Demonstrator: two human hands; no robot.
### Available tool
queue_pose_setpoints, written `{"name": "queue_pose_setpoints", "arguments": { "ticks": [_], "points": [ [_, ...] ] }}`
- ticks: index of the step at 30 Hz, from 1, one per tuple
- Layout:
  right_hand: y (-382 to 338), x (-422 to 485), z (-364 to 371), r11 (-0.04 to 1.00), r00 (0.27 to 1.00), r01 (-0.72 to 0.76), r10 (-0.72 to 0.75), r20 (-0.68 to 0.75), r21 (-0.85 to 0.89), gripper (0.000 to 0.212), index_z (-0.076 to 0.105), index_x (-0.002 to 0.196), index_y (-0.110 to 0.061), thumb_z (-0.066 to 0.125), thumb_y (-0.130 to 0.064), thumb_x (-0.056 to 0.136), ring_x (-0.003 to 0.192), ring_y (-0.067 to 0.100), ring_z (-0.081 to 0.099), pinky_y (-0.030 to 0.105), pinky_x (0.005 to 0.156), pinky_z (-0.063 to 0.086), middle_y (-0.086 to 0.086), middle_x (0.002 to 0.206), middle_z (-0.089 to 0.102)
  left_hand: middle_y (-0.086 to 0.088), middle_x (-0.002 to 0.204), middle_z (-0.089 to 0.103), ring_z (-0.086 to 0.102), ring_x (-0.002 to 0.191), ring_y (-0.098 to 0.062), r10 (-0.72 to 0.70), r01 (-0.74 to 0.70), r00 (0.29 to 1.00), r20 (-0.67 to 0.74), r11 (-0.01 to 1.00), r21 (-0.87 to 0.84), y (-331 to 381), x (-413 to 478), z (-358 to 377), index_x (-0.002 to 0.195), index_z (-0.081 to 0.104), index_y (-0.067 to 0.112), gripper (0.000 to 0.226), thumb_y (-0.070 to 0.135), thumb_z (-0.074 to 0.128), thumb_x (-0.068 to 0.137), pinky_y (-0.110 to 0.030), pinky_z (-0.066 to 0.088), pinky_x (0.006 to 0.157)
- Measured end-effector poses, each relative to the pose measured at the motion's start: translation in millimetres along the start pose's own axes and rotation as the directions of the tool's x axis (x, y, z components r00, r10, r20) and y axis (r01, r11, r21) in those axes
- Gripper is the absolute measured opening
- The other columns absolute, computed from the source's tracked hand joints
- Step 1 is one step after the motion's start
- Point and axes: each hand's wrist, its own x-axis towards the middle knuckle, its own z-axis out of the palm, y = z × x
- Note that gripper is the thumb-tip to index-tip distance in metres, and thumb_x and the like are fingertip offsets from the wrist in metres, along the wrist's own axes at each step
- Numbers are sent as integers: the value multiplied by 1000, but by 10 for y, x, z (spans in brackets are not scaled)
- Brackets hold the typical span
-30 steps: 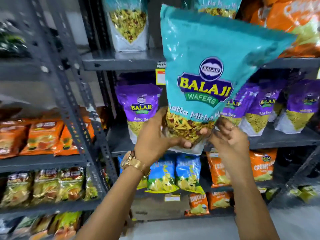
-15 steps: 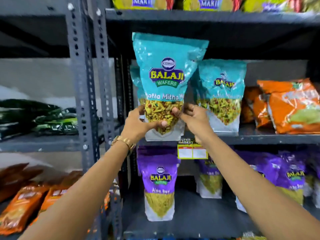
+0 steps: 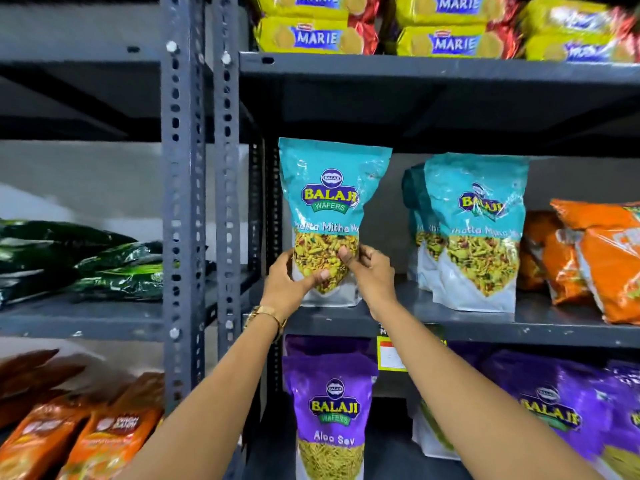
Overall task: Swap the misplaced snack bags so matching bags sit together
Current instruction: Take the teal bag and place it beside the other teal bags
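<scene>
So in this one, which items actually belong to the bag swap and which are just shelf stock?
Part of the job:
- teal bag, gripped by left hand and right hand
- matching teal bags beside it
- purple bags one shelf below

Just stock:
- Marie biscuit packs
- orange bags
- green bags

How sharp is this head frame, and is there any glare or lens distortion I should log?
Head view: the centre is sharp, with the teal bag in both hands legible; the Marie packs at top right and the purple bags at lower right smear near the edges. Soft glare streaks the neighbouring teal bag. Wide-angle bending curves the shelf edge, and the underside of that shelf sits in deep shadow.
</scene>
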Motion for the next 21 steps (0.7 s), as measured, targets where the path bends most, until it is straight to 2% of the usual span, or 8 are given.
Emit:
{"name": "queue_pose_setpoints", "arguments": {
  "ticks": [4, 8, 12, 14, 16, 18, 19, 21],
  "points": [
    [73, -11, 48, 1000, 1000, -5, 5, -24, 2, 71, 69, 98, -27, 60, -82, 56, 106, 27, 66, 54, 95, 50, 5, 103, 75, -2, 120, 58, 54, 113, -19, -45, 44, 999, 21, 998, 55, -39, 30, 2, 134, 44, 14, 76, 36, 80, 70, -31, 41, 97],
    [74, -63, 66, 1000, 1000, 7, -8, -29, -19, 42, 65, 90, -37, 62, -71, 66, 104, 21, 67, 53, 98, 49, -1, 101, 74, -6, 128, 62, 57, 114, -20, -94, 92, 995, 25, 992, 82, -15, 1, -21, 132, 47, 15, 73, 43, 77, 71, -31, 44, 96],
    [-2, -94, 58, 999, 1000, 11, -12, -18, -32, 26, 62, 101, -24, 65, -42, 83, 101, 18, 66, 49, 98, 51, 1, 101, 70, -6, 124, 65, 61, 109, -27, -95, 85, 995, 18, 951, 296, 43, -132, -1, 127, 46, 17, 67, 61, 59, 79, -32, 46, 88],
    [18, -93, 38, 999, 1000, -12, 12, -8, -31, 30, 63, 109, -15, 64, -34, 86, 103, 17, 65, 46, 99, 50, 3, 106, 69, -9, 127, 63, 61, 111, -32, -81, 63, 996, 34, 928, 367, 69, -185, 8, 130, 39, 16, 74, 68, 52, 78, -37, 49, 90],
    [58, -114, 28, 998, 999, -36, 35, -24, -49, 44, 58, 125, -7, 64, -29, 87, 118, 21, 61, 46, 104, 47, 9, 125, 66, -12, 139, 53, 55, 122, -34, -71, 57, 997, 27, 935, 350, 100, -230, 15, 140, 25, 15, 93, 74, 52, 73, -45, 49, 98],
    [63, -202, -3, 998, 998, -40, 38, -56, -44, 57, 46, 138, -7, 64, -25, 87, 132, 23, 49, 43, 112, 40, 13, 143, 53, -11, 158, 27, 33, 141, -30, -48, 44, 999, 5, 959, 281, 144, -312, 35, 150, 6, 16, 105, 72, 53, 75, -48, 33, 114],
    [49, -257, -24, 999, 998, -7, 5, -59, -41, 61, 43, 140, -6, 64, -26, 87, 134, 21, 46, 40, 113, 38, 12, 145, 50, -9, 161, 16, 22, 146, -26, -17, 21, 1000, -20, 973, 229, 155, -363, 42, 151, 1, 15, 104, 66, 55, 78, -45, 23, 119],
    [-8, -413, -85, 994, 994, 99, -101, -36, -56, 58, 44, 140, -7, 63, -27, 88, 130, 13, 46, 31, 110, 37, 3, 139, 52, -5, 163, 9, 11, 149, -18, 52, -40, 996, -72, 987, 154, 140, -498, 73, 151, 1, 15, 97, 56, 58, 83, -41, 13, 123]
  ]
}}
